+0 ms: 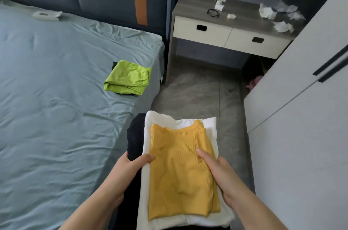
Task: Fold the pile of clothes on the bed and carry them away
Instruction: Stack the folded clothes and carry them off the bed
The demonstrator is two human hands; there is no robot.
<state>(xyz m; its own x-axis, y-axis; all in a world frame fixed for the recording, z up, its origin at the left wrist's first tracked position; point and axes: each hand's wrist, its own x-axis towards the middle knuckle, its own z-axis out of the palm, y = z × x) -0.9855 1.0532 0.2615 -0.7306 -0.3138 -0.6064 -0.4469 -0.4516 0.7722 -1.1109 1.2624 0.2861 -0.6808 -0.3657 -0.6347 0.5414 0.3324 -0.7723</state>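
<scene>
Listing, lower centre of the frame: one stack (165,216) of folded clothes, held beside the edge of the bed (56,98) and, as far as could be judged, over the grey floor (197,94).

Contents, top to bottom: a yellow ribbed top (180,173); a white garment (169,122), wider than the top and showing round it; a black garment (134,135), seen only at the left side.

Hold: the stack was gripped by the left hand (130,167) at its left edge and by the right hand (218,175) at its right edge. Each thumb was pressed on top. The fingers were hidden beneath and were presumed curled under the load.

Handling, as judged: light, soft and limp, with no stiffness of its own. The layers were thought likely to slide or sag if tilted. Support from beneath at both sides, with thumbs clamping the top layer, was considered the sound grip. The stack was best kept level.

Also noted, centre of the frame: a green folded garment (128,79), left lying on the bed near its right edge, with something dark partly seen under it. It was judged not yet collected.
</scene>
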